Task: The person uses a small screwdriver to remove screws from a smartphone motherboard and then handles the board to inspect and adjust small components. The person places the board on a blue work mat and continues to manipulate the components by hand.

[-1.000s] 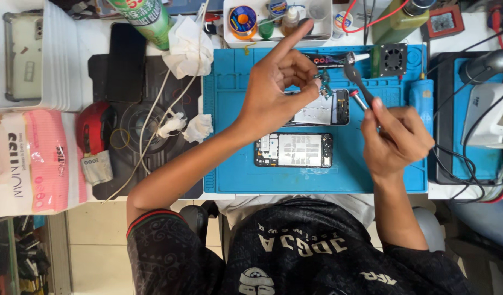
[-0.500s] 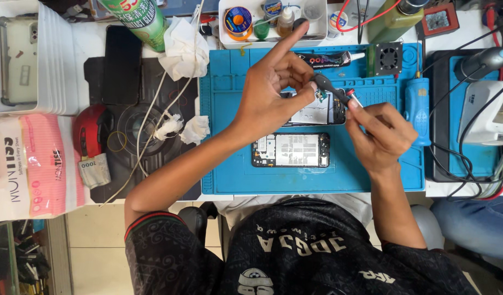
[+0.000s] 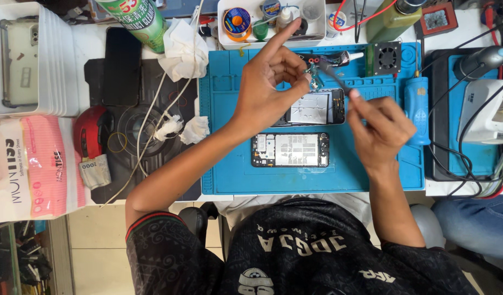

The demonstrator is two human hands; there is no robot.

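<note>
Right hand (image 3: 380, 123) shifted closer; left hand (image 3: 273, 82) hides small part (blurred).

Bare blue mat (image 3: 229, 169) is left free at the left edge. The middle is blocked by two opened phones (image 3: 290, 149), the right by a blue screwdriver (image 3: 416, 109).

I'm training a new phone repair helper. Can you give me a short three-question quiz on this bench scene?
1. True or false: the left hand pinches a small part above the blue mat.
2. What does the right hand hold? A) tweezers B) blue screwdriver C) spray can
3. How many opened phones lie on the mat?

Key:
1. True.
2. A: the tweezers reach the small part; the blue screwdriver lies on the mat.
3. Two: the upper phone, the lower phone.
</note>
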